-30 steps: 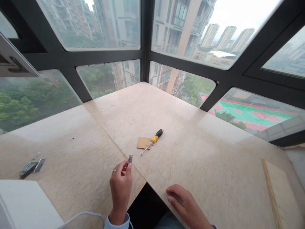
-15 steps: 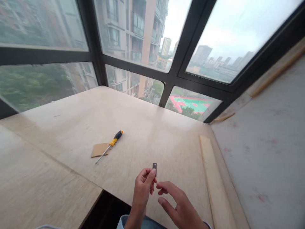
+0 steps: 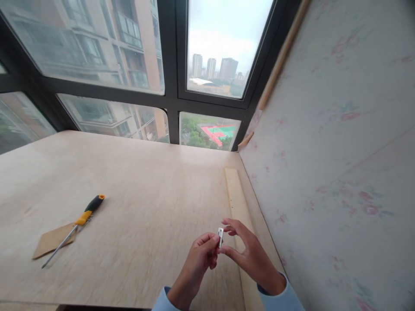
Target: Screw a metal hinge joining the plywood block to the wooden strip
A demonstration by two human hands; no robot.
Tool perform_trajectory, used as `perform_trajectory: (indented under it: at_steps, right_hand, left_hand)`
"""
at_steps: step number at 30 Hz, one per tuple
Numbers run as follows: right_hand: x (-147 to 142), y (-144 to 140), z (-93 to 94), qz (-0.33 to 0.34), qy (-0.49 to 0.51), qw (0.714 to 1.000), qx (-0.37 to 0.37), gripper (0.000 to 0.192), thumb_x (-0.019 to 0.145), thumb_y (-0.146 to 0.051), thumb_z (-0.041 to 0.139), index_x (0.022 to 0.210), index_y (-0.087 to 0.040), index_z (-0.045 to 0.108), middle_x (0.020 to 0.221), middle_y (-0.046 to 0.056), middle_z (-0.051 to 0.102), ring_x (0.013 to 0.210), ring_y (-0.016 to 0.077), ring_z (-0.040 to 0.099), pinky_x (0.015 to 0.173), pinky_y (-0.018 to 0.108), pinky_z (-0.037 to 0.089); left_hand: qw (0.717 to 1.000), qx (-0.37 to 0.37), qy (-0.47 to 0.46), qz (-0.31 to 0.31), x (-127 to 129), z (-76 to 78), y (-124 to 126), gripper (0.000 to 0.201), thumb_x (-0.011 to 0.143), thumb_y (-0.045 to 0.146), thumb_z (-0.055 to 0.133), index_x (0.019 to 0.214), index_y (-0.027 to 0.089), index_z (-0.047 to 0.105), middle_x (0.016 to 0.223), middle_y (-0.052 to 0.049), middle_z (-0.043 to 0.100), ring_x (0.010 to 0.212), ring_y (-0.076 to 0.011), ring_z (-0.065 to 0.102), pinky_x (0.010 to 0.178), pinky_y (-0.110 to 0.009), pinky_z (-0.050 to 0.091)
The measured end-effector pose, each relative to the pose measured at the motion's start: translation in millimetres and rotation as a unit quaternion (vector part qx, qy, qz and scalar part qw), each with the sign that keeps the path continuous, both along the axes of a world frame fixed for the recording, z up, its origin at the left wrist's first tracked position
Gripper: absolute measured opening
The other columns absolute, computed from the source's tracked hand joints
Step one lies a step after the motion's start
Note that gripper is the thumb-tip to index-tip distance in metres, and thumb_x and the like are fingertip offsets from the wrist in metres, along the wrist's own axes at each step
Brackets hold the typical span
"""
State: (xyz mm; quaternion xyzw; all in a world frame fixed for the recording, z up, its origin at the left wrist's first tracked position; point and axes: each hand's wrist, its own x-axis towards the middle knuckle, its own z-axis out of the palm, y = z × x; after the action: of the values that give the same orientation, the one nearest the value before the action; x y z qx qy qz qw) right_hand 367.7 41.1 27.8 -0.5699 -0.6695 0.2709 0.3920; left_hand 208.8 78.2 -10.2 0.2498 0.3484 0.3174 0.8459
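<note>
A small metal hinge [image 3: 220,237] is pinched between the fingertips of my left hand [image 3: 199,259] and my right hand [image 3: 249,252], held just above the plywood tabletop [image 3: 145,194]. Both hands meet near the table's right side, over a long pale wooden strip [image 3: 238,203] that lies along the wall. A screwdriver with a yellow and black handle [image 3: 76,224] lies far to the left, its shaft resting on a small brown wooden piece [image 3: 52,239].
A papered wall [image 3: 340,151] with faint pink flowers rises close on the right. Dark-framed windows [image 3: 171,52] stand behind the table's far edge. The table's near edge runs along the bottom left.
The view has swung right, so the screwdriver now sits far left and the wall fills the right. My right hand has come up and joined the left hand on the hinge.
</note>
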Motion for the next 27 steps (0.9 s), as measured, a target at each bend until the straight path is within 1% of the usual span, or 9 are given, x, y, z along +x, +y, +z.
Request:
perform_trajectory:
  at_steps: [3, 6, 9, 11, 15, 18, 23, 25, 27]
  right_hand:
    - [21.1, 14.2, -1.2, 0.02, 0.005, 1.0, 0.019, 0.043, 0.082, -0.036, 0.071, 0.122, -0.022, 0.063, 0.118, 0.012, 0.068, 0.108, 0.025, 0.065, 0.093, 0.04, 0.055]
    - [35.6, 27.3, -3.8, 0.034, 0.002, 0.999, 0.026, 0.038, 0.082, -0.034, 0.073, 0.117, -0.022, 0.068, 0.116, 0.011, 0.07, 0.108, 0.0251, 0.065, 0.097, 0.042, 0.053]
    - [43.8, 40.6, -8.6, 0.038, 0.031, 0.999, 0.015, 0.051, 0.077, -0.028, 0.076, 0.126, -0.022, 0.062, 0.125, 0.011, 0.066, 0.105, 0.0227, 0.066, 0.093, 0.038, 0.056]
    - [47.2, 50.2, -13.2, 0.038, 0.061, 0.997, 0.009, 0.056, 0.076, -0.025, 0.075, 0.129, -0.022, 0.058, 0.128, 0.01, 0.064, 0.102, 0.0206, 0.067, 0.09, 0.036, 0.058]
    - [53.4, 66.8, -23.6, 0.026, 0.079, 0.996, 0.019, 0.053, 0.078, -0.019, 0.068, 0.13, -0.021, 0.055, 0.126, 0.01, 0.066, 0.1, 0.0192, 0.068, 0.095, 0.038, 0.056]
    - [58.1, 74.2, -30.1, 0.007, 0.091, 0.995, 0.028, 0.051, 0.08, -0.021, 0.066, 0.13, -0.02, 0.053, 0.124, 0.011, 0.068, 0.099, 0.0192, 0.069, 0.096, 0.039, 0.056]
    - [66.8, 82.2, -39.1, -0.033, 0.115, 0.993, 0.019, 0.042, 0.081, -0.025, 0.067, 0.12, -0.02, 0.055, 0.117, 0.011, 0.071, 0.095, 0.0207, 0.072, 0.091, 0.039, 0.058]
    - [72.3, 85.0, -43.5, -0.044, 0.092, 0.995, 0.021, 0.041, 0.081, -0.026, 0.068, 0.121, -0.02, 0.059, 0.117, 0.011, 0.071, 0.097, 0.0223, 0.072, 0.092, 0.04, 0.057]
    - [78.4, 87.2, -48.7, -0.056, 0.057, 0.997, 0.025, 0.042, 0.081, -0.028, 0.069, 0.122, -0.02, 0.063, 0.118, 0.011, 0.071, 0.1, 0.024, 0.071, 0.093, 0.04, 0.057]
  left_hand:
    - [1.0, -0.018, -0.017, -0.018, 23.1, 2.4, 4.8, 0.039, 0.063, 0.044, 0.083, 0.072, 0.015, 0.058, 0.057, 0.004, 0.051, 0.043, -0.005, 0.041, 0.043, -0.02, 0.024]
    - [0.997, -0.061, -0.049, -0.002, 39.5, 0.8, 17.6, 0.036, 0.062, 0.036, 0.085, 0.078, 0.014, 0.062, 0.059, 0.005, 0.051, 0.046, -0.0044, 0.044, 0.046, -0.018, 0.029]
    - [0.994, -0.086, -0.069, 0.023, 49.6, -0.6, 35.0, 0.033, 0.065, 0.033, 0.084, 0.082, 0.013, 0.064, 0.066, 0.002, 0.058, 0.049, -0.0033, 0.046, 0.048, -0.017, 0.033]
    - [0.993, -0.09, -0.071, 0.021, 54.9, 0.2, 45.7, 0.031, 0.067, 0.03, 0.083, 0.086, 0.013, 0.066, 0.068, 0.002, 0.059, 0.049, -0.0033, 0.047, 0.048, -0.016, 0.033]
    - [0.992, -0.097, -0.074, 0.006, 65.6, 1.9, 61.9, 0.026, 0.072, 0.027, 0.08, 0.088, 0.013, 0.066, 0.062, 0.004, 0.055, 0.047, -0.0038, 0.048, 0.047, -0.016, 0.033]
    - [0.992, -0.102, -0.068, 0.004, 73.1, -1.8, 72.3, 0.022, 0.074, 0.026, 0.078, 0.086, 0.013, 0.065, 0.061, 0.004, 0.054, 0.047, -0.0039, 0.048, 0.047, -0.016, 0.033]
    - [0.997, -0.07, -0.037, -0.023, 83.0, -12.3, 90.0, 0.022, 0.074, 0.029, 0.076, 0.085, 0.014, 0.065, 0.059, 0.004, 0.053, 0.049, -0.0054, 0.048, 0.049, -0.017, 0.034]
    - [0.998, -0.041, -0.019, -0.039, 85.9, -14.8, 96.7, 0.024, 0.072, 0.032, 0.077, 0.082, 0.013, 0.066, 0.06, 0.002, 0.055, 0.05, -0.006, 0.049, 0.05, -0.018, 0.034]
    - [0.998, 0.006, 0.002, -0.059, 88.0, -16.4, 102.5, 0.029, 0.07, 0.037, 0.078, 0.078, 0.012, 0.066, 0.062, 0.001, 0.057, 0.051, -0.0067, 0.049, 0.051, -0.019, 0.034]
